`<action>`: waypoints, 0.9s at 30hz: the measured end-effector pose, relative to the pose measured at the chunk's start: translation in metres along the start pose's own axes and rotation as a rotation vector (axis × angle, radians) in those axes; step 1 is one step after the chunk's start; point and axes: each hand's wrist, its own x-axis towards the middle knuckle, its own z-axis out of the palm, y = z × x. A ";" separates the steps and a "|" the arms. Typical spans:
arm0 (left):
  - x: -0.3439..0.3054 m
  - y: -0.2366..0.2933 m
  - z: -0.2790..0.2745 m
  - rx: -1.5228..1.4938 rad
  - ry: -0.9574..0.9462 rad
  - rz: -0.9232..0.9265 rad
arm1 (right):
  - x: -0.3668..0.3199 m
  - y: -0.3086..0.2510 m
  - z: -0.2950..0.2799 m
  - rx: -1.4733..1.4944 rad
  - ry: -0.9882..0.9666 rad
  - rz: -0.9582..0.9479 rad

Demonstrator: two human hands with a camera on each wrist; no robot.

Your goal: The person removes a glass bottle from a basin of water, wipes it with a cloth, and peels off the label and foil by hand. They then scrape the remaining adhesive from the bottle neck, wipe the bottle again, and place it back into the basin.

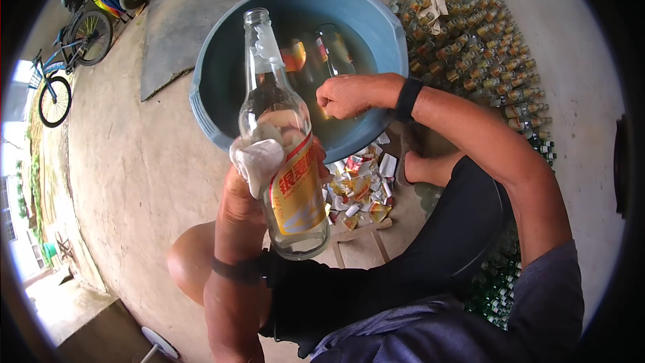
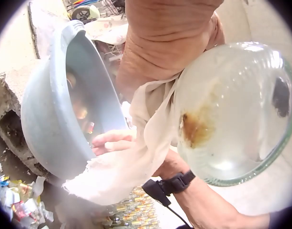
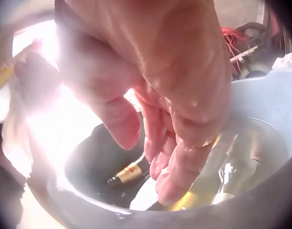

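Observation:
My left hand [image 1: 240,200] grips a clear glass bottle [image 1: 299,191] with a red-and-yellow label, its neck pointing up and away. A pale cloth [image 1: 261,160] lies between hand and glass; in the left wrist view the cloth [image 2: 112,176] hangs beside the bottle's base [image 2: 231,119], below my left hand [image 2: 169,43]. Over the blue tub [image 1: 218,81], my right hand [image 1: 353,95] holds nothing visible. From the right wrist, that hand [image 3: 179,90] looks wet, thumb apart and fingers loosely bent. Labelled bottles [image 1: 336,54] lie in the tub's cloudy water.
Torn labels and scraps [image 1: 359,185] lie on the floor beside the tub, by a small wooden frame [image 1: 379,245]. Many bottles [image 1: 470,47] stand along the right wall, with green ones [image 1: 494,296] lower down. A bicycle [image 1: 57,87] stands at the far left.

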 end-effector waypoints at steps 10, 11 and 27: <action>-0.004 -0.018 -0.007 0.092 0.217 -0.086 | 0.061 0.013 0.033 -0.191 -0.131 0.102; -0.003 -0.019 -0.008 0.070 0.232 -0.094 | 0.061 0.010 0.032 -0.192 -0.196 0.139; 0.000 -0.035 0.002 -0.023 0.342 -0.111 | -0.052 -0.098 -0.108 1.037 0.065 -0.071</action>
